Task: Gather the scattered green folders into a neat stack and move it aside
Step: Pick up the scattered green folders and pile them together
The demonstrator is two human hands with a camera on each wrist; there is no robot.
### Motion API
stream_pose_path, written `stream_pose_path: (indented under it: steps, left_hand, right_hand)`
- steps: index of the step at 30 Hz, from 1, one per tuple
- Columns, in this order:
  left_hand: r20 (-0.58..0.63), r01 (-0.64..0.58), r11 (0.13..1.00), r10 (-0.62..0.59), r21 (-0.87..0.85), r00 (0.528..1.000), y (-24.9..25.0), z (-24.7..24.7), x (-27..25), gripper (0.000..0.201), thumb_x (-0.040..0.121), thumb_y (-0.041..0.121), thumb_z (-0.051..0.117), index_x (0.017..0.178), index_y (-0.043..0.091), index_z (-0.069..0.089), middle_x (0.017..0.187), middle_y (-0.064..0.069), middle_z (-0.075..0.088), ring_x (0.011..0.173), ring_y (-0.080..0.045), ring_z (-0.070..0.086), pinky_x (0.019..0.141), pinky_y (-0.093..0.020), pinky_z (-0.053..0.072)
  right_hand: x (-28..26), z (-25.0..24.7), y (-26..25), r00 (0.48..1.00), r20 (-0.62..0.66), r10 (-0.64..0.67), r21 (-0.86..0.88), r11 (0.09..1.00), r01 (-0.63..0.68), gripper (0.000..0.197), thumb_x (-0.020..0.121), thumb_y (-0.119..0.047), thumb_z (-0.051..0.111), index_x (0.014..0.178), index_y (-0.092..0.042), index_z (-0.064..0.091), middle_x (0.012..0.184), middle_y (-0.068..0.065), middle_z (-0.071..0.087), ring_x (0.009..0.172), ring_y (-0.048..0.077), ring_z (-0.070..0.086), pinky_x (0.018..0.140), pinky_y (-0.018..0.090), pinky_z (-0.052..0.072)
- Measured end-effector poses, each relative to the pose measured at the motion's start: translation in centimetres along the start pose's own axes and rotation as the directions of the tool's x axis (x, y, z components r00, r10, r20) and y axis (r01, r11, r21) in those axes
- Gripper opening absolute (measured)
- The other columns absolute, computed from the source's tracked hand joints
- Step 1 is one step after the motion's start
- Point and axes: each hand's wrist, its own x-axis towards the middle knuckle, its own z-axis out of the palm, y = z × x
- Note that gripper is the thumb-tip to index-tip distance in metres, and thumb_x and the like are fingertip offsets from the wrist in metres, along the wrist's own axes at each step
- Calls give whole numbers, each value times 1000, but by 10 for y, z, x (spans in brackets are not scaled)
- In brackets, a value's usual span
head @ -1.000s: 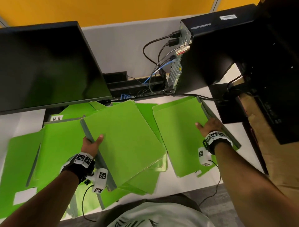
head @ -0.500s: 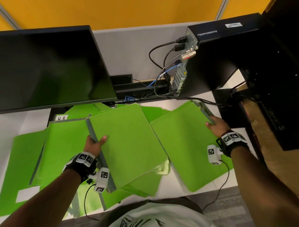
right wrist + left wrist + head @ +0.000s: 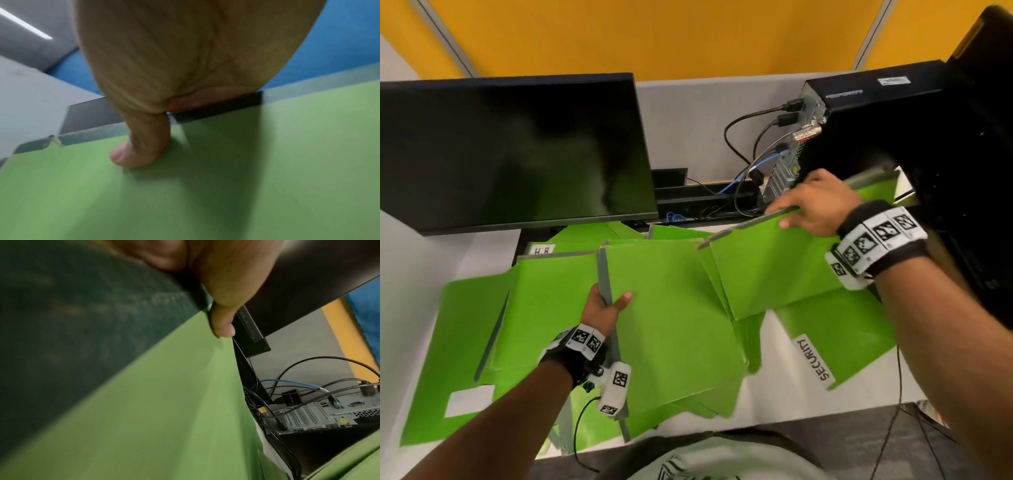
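Several green folders lie scattered over the white desk (image 3: 407, 274). My left hand (image 3: 606, 305) grips the grey spine of a small stack of folders (image 3: 674, 318) in the middle, thumb on top (image 3: 223, 327). My right hand (image 3: 815, 209) holds another green folder (image 3: 774, 270) by its grey spine edge, lifted and tilted above the desk at the right, thumb pressed on its face (image 3: 135, 152). Under it lies a folder labelled SECURITY (image 3: 835, 335). More folders (image 3: 462, 329) lie at the left, one marked H.B (image 3: 541, 249) under the monitor.
A black monitor (image 3: 517, 150) stands at the back left over the folders. A black computer tower (image 3: 893, 144) with plugged cables (image 3: 753, 164) stands at the back right, close to my right hand. The desk's front edge runs just before my body.
My right hand has lifted its folder off the desk and swung it up and leftward, uncovering the SECURITY folder. My left hand keeps its grip on the middle stack, barely moved.
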Motion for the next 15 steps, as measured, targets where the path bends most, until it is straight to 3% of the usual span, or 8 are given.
stream_pose_path:
  steps: [4, 7, 10, 12, 14, 15]
  left_hand:
    - [25, -17, 999, 18, -38, 1000, -3, -1, -5, 35, 88, 30, 63, 100, 4, 43, 72, -5, 42, 69, -21, 41, 56, -31, 35]
    - [35, 36, 991, -32, -128, 999, -4, -1, -4, 33, 93, 39, 50, 101, 8, 46, 72, -4, 44, 74, -21, 44, 67, -32, 37]
    - [81, 132, 957, -114, -259, 990, -1, -3, -3, 50, 96, 52, 35, 124, 13, 48, 110, -8, 55, 106, -26, 52, 93, -37, 38]
    - [132, 158, 914, -116, -373, 984, 3, -5, -5, 59, 96, 54, 29, 139, 15, 39, 137, -8, 46, 130, -28, 42, 105, -37, 30]
    - [185, 161, 902, -93, -401, 978, 6, -7, -9, 57, 98, 48, 29, 143, 14, 32, 137, -3, 41, 133, -23, 36, 107, -37, 28]
    - [204, 144, 912, -68, -384, 977, 5, -7, -8, 52, 97, 43, 37, 140, 13, 34, 131, -1, 44, 128, -22, 41, 104, -38, 33]
  right_hand:
    - [43, -24, -74, 960, 59, -274, -253, 926, 280, 35, 82, -49, 61, 116, -45, 61, 107, -15, 68, 107, 14, 47, 103, 38, 27]
    - [75, -18, -129, 903, 131, -409, -341, 837, 429, 37, 81, -51, 61, 116, -39, 62, 110, -13, 68, 111, 18, 44, 105, 41, 24]
    - [100, 2, -174, 851, 220, -477, -362, 770, 525, 39, 81, -50, 62, 117, -36, 63, 115, -11, 67, 117, 20, 43, 114, 46, 16]
    - [113, 20, -196, 820, 291, -494, -342, 746, 571, 39, 81, -48, 63, 117, -35, 64, 116, -8, 66, 120, 22, 43, 116, 47, 13]
    - [121, 42, -211, 789, 351, -505, -309, 732, 607, 36, 81, -45, 64, 115, -33, 65, 114, -6, 66, 121, 23, 43, 114, 47, 18]
    - [122, 52, -216, 768, 374, -519, -282, 725, 628, 34, 82, -43, 64, 114, -32, 66, 113, -6, 65, 120, 23, 43, 112, 46, 22]
